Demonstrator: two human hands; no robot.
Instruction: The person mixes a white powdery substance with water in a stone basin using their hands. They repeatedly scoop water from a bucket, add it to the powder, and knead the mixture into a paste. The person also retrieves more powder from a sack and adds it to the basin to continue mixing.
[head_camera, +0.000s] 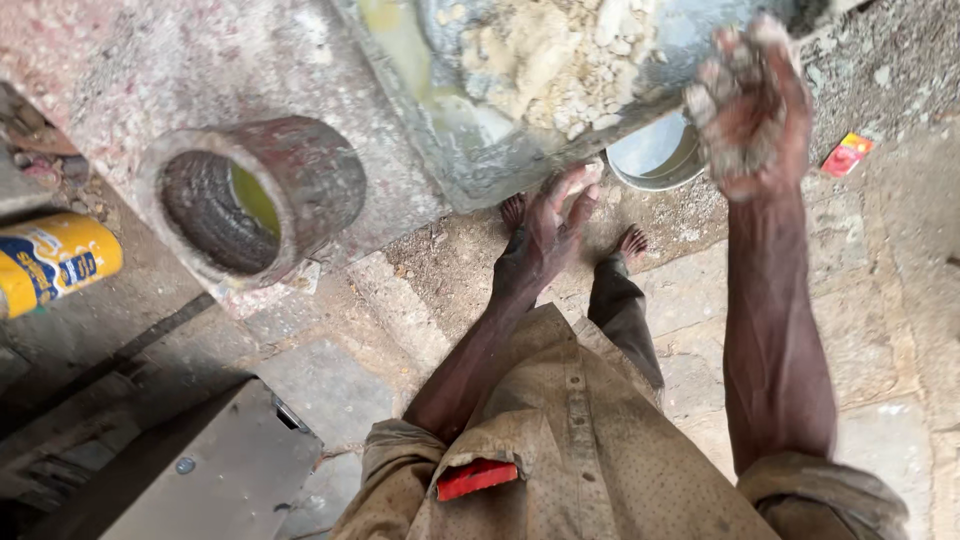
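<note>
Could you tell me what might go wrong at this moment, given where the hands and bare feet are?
The right hand, caked with crumbly mash, is raised at the edge of the metal trough; clumps could drop onto the metal bowl or the floor. The left hand hangs open below the trough's rim and might knock against it. The bare feet stand close under the trough on gritty paving, so wet spill there could make footing slippery.

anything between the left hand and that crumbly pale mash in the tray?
Nothing visible. The left hand hangs open just below the metal tray's edge, with only air between it and the pale mash. The right hand, caked with mash, is already at the tray's rim.
</note>
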